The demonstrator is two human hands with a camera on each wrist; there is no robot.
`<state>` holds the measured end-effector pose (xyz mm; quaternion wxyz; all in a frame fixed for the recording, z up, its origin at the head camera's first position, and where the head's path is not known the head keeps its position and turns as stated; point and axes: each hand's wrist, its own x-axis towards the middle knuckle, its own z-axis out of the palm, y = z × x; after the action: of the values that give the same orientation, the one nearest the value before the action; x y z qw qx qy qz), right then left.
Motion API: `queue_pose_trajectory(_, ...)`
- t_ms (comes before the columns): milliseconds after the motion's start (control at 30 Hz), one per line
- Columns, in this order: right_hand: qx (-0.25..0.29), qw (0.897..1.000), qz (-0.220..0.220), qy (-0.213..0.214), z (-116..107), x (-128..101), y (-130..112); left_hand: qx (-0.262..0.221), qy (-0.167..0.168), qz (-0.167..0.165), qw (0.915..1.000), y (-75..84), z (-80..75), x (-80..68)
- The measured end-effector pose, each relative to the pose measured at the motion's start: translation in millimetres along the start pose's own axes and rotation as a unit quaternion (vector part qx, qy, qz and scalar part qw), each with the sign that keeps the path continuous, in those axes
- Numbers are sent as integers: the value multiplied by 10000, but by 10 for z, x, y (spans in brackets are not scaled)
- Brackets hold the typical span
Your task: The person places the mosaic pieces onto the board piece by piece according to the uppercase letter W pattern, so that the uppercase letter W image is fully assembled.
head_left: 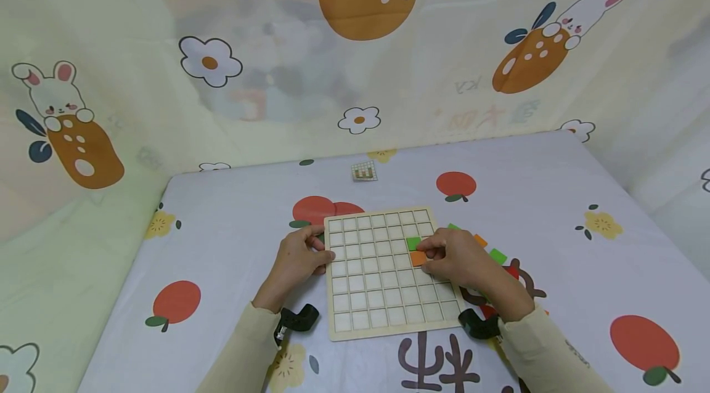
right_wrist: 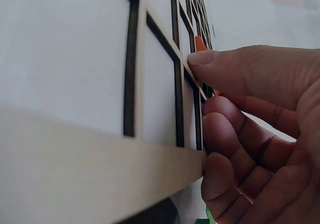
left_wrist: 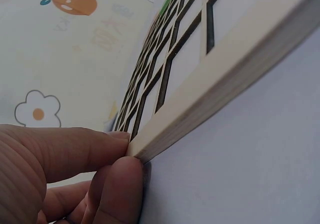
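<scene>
A wooden grid board (head_left: pixel 368 267) with square cells lies on the tabletop. My left hand (head_left: pixel 299 260) pinches its left edge; in the left wrist view a finger lies on the top and the thumb (left_wrist: pixel 122 184) against the side. Over the right half of the board, my right hand (head_left: pixel 463 257) holds an orange square tile (head_left: pixel 418 259) between thumb and fingers, at a cell. Just behind it, a green tile (head_left: pixel 413 243) sits in a cell. In the right wrist view only a sliver of the orange tile (right_wrist: pixel 200 43) shows past the thumb.
Loose green tiles (head_left: pixel 498 256), orange tiles (head_left: pixel 480 239) and red pieces lie right of the board, partly hidden by my right arm. A small patterned card (head_left: pixel 363 171) lies behind the board. A printed cloth wall (head_left: pixel 277 134) stands at the back.
</scene>
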<state>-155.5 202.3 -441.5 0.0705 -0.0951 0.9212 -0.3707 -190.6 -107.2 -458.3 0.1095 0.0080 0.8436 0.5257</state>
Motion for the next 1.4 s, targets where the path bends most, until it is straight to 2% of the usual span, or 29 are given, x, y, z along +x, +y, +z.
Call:
queue_pose_trajectory(1067, -108, 9998, -109, -102, -52, -62, 0, 8, -96, 45, 9999, -4, 41, 16)
queue_pose_trajectory(1400, -346, 9993, -99, 47, -183, -154, -37, 24, -31, 3, 10000, 21, -19, -2)
